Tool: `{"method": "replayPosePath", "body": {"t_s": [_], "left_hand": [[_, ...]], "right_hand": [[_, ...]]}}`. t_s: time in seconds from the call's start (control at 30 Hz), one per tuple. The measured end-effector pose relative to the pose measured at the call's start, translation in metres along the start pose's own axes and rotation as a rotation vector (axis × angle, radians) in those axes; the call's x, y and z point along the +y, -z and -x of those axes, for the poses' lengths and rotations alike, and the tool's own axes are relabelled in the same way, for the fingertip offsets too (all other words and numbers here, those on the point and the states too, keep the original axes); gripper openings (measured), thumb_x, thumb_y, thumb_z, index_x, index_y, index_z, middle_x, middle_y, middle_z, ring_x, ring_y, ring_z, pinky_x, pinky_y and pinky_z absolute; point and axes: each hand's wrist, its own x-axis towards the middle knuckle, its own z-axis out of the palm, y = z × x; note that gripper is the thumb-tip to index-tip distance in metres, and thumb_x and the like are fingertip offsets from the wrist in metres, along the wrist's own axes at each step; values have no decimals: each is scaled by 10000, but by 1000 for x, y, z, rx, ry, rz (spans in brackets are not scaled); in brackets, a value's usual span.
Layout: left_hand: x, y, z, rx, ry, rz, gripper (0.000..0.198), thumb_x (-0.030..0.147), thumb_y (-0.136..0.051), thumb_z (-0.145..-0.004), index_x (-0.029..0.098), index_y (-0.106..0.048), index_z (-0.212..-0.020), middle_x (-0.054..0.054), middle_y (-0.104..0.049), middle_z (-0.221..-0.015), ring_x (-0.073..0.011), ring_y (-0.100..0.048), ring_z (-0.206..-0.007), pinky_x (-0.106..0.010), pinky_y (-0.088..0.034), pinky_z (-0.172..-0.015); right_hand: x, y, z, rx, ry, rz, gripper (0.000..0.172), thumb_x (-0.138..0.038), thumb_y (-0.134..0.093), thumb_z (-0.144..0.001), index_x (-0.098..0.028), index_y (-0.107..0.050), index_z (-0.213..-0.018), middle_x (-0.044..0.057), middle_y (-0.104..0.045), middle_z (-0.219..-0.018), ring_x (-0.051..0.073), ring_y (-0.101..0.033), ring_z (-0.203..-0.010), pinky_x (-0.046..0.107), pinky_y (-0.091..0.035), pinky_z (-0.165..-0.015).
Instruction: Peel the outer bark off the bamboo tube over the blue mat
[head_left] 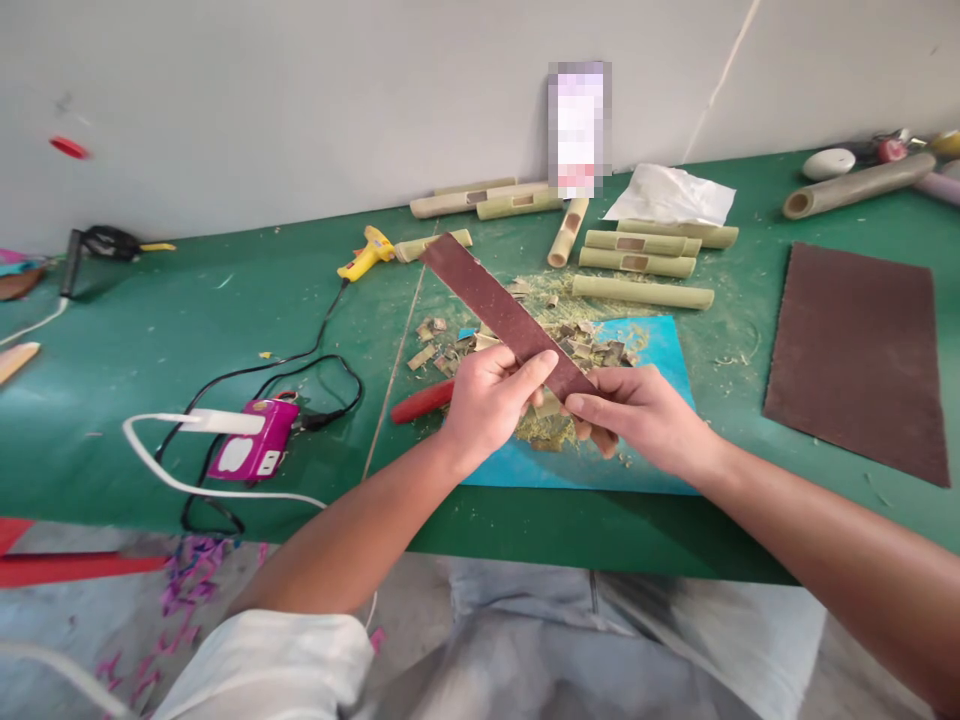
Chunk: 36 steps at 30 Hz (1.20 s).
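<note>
In the head view I have both forearms (375, 520) angling inward over the green table (739, 385). My left hand (484, 405) pinches the dark brown strip (487, 295) below its middle, thumb pressed on top. My right hand (652, 415) clamps the strip's lower end, thumb uppermost, fingers curled beneath. The strip slants up and leftward, above the blue sheet (671, 375) and its scattered shavings (611, 352).

Dark brown strip (498, 307); bright blue sheet (600, 475); yellow glue gun (367, 256); green tabletop (150, 330)
</note>
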Motion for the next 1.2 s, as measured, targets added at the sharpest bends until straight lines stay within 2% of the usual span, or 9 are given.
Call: {"method": "replayPosePath", "body": {"t_s": [0.33, 0.43, 0.57, 0.77, 0.83, 0.9, 1.0, 1.1, 1.2], "left_hand": [[-4, 2, -4, -90, 173, 117, 417, 425, -695, -783, 157, -491, -536, 46, -456, -421, -35, -355, -358, -168, -260, -350], [-5, 8, -8, -44, 162, 103, 398, 424, -703, -778, 160, -502, -557, 52, -447, -423, -33, -351, -357, -166, -251, -348], [-9, 30, -27, 199, 38, 126, 353, 402, -738, -740, 172, -512, -597, 61, -438, -434, -29, -320, -345, -170, -208, -330], [-13, 81, -70, 463, 6, 116, 390, 500, -722, -735, 176, -529, -638, 37, -510, -500, -25, -337, -346, -169, -210, -324], [-17, 95, -80, 441, 110, 95, 450, 611, -614, -788, 170, -585, -703, 9, -551, -527, -30, -313, -326, -188, -177, -311], [-22, 102, -83, 322, 248, 38, 541, 673, -527, -812, 148, -639, -746, -25, -572, -524, -40, -287, -305, -211, -135, -304], [-24, 92, -76, 216, 187, -109, 482, 595, -569, -824, 131, -677, -751, -36, -586, -540, -45, -319, -328, -206, -172, -322], [-19, 64, -57, 176, -79, -244, 274, 417, -651, -817, 148, -696, -796, -15, -616, -609, -48, -416, -412, -174, -312, -391], [-12, 33, -35, 8, -161, -215, 209, 351, -648, -828, 164, -696, -908, -6, -643, -668, -63, -506, -485, -171, -405, -455]], "right_hand": [[0, 8, 0, -37, 17, 80, 297, -451, -625, -826, -188, -571, -699, -35, -566, -578, 74, -477, -430, 232, -352, -417], [-2, 11, -1, -77, -17, 107, 259, -423, -625, -823, -182, -611, -728, -43, -559, -575, 68, -466, -412, 229, -345, -405], [-2, 15, -3, -71, -83, 122, 228, -406, -642, -802, -180, -670, -795, -43, -565, -582, 69, -462, -412, 233, -346, -408], [-1, 17, -8, 177, -14, 66, 289, -439, -656, -789, -187, -589, -663, -58, -490, -508, 62, -412, -437, 236, -300, -437], [0, 17, -9, 234, 19, 65, 273, -432, -636, -808, -186, -600, -693, -65, -458, -481, 63, -385, -442, 242, -291, -455], [1, 18, -10, 265, 40, 60, 246, -416, -619, -823, -185, -615, -740, -67, -454, -471, 68, -381, -454, 247, -295, -475], [2, 19, -9, 287, 64, 57, 245, -398, -608, -828, -189, -584, -702, -59, -472, -482, 75, -399, -481, 252, -311, -500], [2, 18, -6, 316, 64, 123, 276, -416, -624, -815, -192, -566, -664, -57, -479, -490, 76, -402, -488, 253, -306, -501], [1, 15, -3, 314, 51, 205, 285, -439, -657, -783, -190, -580, -667, -61, -475, -512, 73, -392, -489, 252, -287, -485]]}}
